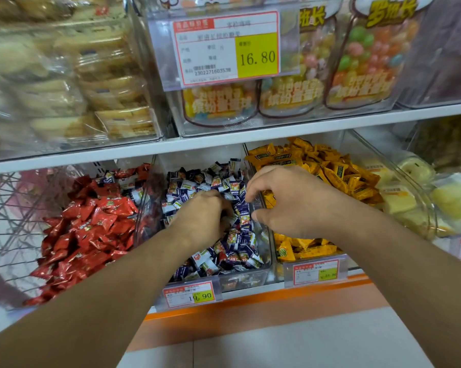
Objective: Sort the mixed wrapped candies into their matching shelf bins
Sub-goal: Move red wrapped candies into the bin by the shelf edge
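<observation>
Three clear bins stand side by side on the lower shelf. The left bin holds red wrapped candies (85, 229) with a few blue-and-white ones (129, 185) mixed in at its back. The middle bin (240, 281) is full of blue-and-white candies (232, 251). The right bin holds yellow candies (327, 166). My left hand (202, 216) is down in the middle bin, its fingers curled into the blue-and-white pile; whatever they hold is hidden. My right hand (285, 200) hovers over the divider between the middle and right bins, fingers bent downward, nothing visible in them.
A wire basket (8, 216) sits left of the red candies. Pale yellow packets (420, 197) fill a bin at far right. The upper shelf carries jars of coloured sweets (362, 62), biscuit packs (72, 83) and a price tag (226, 46). Price tags (190, 294) front the lower bins.
</observation>
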Tool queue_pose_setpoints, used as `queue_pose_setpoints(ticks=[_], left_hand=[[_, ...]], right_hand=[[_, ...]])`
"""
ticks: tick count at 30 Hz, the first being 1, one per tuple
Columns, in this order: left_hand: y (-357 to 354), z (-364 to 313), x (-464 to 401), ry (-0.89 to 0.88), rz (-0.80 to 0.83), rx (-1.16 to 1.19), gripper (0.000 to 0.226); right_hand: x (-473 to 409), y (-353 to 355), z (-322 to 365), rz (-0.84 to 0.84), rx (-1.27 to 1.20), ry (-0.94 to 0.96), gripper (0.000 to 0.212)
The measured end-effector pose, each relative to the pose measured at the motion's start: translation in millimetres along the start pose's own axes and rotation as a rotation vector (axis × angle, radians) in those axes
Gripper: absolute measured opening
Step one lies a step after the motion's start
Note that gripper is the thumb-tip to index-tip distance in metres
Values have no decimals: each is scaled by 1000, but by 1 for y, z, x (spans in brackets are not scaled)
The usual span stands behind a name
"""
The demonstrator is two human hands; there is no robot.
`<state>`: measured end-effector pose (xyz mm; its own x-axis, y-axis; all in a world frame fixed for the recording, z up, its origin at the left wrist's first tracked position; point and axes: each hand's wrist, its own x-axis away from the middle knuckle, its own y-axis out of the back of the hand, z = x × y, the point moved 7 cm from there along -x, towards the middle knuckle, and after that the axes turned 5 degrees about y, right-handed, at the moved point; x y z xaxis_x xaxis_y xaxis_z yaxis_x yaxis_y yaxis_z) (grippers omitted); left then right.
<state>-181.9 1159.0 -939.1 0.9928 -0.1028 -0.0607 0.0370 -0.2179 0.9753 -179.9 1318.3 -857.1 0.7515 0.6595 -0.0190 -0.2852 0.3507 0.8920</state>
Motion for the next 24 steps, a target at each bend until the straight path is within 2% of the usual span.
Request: queue_pose_setpoints(ticks=[4, 6, 10, 15, 21, 24], left_hand=[[1, 2, 4, 65, 134, 47, 13], [1, 6, 9, 116, 194, 44, 24], [4, 10, 17, 114, 116, -59, 43], [9, -2, 17, 115, 23, 35, 11], [6, -4, 12, 132, 39, 44, 28], [2, -1, 10, 169, 81, 65, 26]], right_hand=[[0, 0, -2, 3, -19, -6, 23], [0, -1, -2, 5, -18, -10, 23], [-1, -1, 0, 10, -15, -18, 23], [0, -2, 1, 12, -2, -17, 23], [0, -2, 1, 10, -7, -9, 23], [-1, -2, 0, 12, -3, -8, 23]])
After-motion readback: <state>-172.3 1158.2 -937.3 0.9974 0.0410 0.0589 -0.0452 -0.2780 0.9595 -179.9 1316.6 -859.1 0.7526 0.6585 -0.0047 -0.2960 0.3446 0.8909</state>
